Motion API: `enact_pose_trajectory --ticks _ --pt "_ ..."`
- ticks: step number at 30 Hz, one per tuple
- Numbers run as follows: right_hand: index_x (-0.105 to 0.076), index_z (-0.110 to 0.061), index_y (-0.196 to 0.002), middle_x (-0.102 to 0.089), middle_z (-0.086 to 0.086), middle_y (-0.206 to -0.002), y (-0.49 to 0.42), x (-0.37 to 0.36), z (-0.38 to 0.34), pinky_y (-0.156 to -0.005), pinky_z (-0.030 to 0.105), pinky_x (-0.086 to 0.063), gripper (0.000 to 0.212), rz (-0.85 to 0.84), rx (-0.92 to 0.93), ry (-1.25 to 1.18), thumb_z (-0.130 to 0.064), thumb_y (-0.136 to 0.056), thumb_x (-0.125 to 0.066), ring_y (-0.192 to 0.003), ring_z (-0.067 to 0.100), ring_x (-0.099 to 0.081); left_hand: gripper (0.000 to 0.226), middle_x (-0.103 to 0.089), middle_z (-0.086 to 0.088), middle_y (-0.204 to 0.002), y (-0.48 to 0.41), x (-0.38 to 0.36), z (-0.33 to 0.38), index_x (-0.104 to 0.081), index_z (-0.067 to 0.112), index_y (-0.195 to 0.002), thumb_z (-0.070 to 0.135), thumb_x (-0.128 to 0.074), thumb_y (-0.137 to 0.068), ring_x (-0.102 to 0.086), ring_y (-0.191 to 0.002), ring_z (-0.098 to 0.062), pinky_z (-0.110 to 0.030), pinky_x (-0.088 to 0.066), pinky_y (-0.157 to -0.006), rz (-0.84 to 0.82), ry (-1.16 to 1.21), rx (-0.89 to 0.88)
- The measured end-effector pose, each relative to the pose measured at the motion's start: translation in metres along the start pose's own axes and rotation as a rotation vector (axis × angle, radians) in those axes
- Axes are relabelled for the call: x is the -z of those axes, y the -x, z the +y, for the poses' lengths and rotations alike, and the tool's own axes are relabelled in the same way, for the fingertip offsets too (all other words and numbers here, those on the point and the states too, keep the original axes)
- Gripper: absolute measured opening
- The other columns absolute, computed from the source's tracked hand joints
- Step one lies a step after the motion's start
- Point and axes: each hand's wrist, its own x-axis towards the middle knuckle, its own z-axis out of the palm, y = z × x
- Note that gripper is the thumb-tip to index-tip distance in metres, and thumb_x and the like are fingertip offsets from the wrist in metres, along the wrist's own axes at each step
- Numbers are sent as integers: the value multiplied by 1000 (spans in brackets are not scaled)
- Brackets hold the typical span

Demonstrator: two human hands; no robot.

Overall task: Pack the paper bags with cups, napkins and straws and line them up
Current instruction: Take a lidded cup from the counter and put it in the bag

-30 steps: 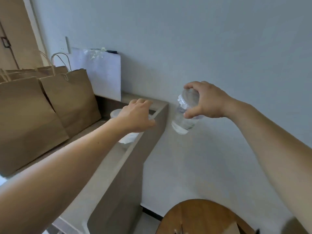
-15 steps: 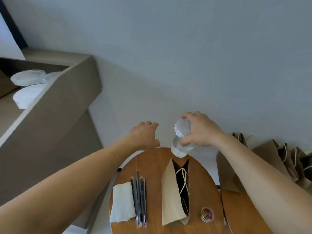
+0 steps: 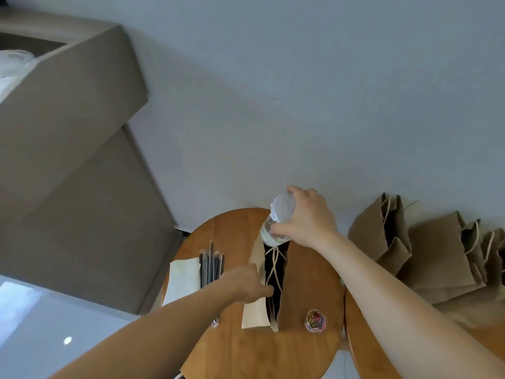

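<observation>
A brown paper bag (image 3: 255,313) stands open on a round wooden table (image 3: 303,272). My right hand (image 3: 308,217) grips a clear lidded plastic cup (image 3: 278,222) from above, and the cup's bottom is at the far end of the bag's mouth. My left hand (image 3: 246,280) pinches the bag's left rim and holds the mouth open. Left of the bag lie several dark straws (image 3: 210,269) and a white napkin (image 3: 183,280).
Several more brown paper bags (image 3: 431,255) stand on a second wooden table to the right, against the wall. A small tub of coloured clips (image 3: 315,320) sits right of the open bag. A tall grey counter (image 3: 76,149) rises at left, with clear lids (image 3: 13,61) on it.
My view swung from the counter down to the round table. My right hand carried the cup down to the bag's mouth. My left hand dropped from mid-air to the bag's rim.
</observation>
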Motion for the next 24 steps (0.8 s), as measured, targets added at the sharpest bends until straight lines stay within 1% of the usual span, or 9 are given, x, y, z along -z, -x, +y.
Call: enact_pose_trajectory --ticks 2,5,7,9,12,14,16,21,24 --pt "-31 -32 -145 -40 -2 -137 2 -7 1 -81 34 -36 97 -26 13 12 -51 -61 -76 -127 23 -37 49 -64 -11 -95 -3 -1 0 -58 7 -112 52 -54 -91 -67 -95 -30 -42 -56 -85 48 68 9" --pt "-32 -31 -144 -41 -2 -135 13 -14 7 -80 35 -38 96 -43 61 42 -55 -62 -75 -124 24 -39 32 -66 -11 -87 -7 -3 -6 -62 7 -98 36 -48 -97 -69 -81 -24 -37 -60 -80 68 146 52" --pt "-31 -30 -143 -41 -2 -134 23 -15 11 -82 35 -40 95 -55 129 77 -59 -62 -73 -123 23 -40 26 -64 -5 -74 -11 -4 -11 -62 10 -90 27 -45 -99 -65 -62 -15 -19 -57 -58 96 236 83" --pt "-30 -31 -143 -39 -3 -135 31 -14 16 -85 34 -43 95 -78 237 128 -60 -63 -71 -124 22 -38 25 -61 -2 -66 -12 -3 -15 -62 7 -91 21 -44 -100 -59 -52 -11 -11 -43 -39 133 286 89" --pt "-27 -32 -140 -35 -4 -136 42 -14 20 -90 31 -42 92 -138 481 260 -56 -63 -72 -124 21 -36 36 -70 -2 -60 -16 -5 -28 -64 9 -81 21 -38 -103 -71 -62 -12 -14 -52 -55 70 299 60" --pt "-27 -31 -141 -35 -2 -137 46 -19 21 -92 31 -43 92 -200 633 383 -53 -64 -73 -124 20 -36 32 -67 2 -55 -20 -7 -36 -61 10 -83 23 -39 -102 -68 -55 -3 -12 -49 -51 90 355 63" --pt "-27 -30 -143 -35 1 -139 47 -30 22 -97 33 -44 92 -269 707 477 -52 -66 -74 -125 21 -36 24 -66 1 -64 -23 -7 -42 -61 11 -96 25 -42 -101 -66 -52 1 -12 -48 -49 138 371 59" --pt "-27 -26 -144 -38 7 -138 47 -85 24 -96 35 -45 95 -344 522 456 -47 -66 -77 -124 27 -41 18 -63 0 -68 -23 -17 -48 -60 16 -94 25 -46 -100 -65 -49 0 -13 -48 -45 137 421 57" --pt "-24 -23 -144 -39 9 -136 38 -133 22 -98 38 -46 97 -392 316 405 -52 -67 -76 -123 30 -42 14 -68 -2 -76 -18 -18 -51 -58 18 -96 23 -45 -99 -69 -55 -6 -23 -60 -57 151 469 58"
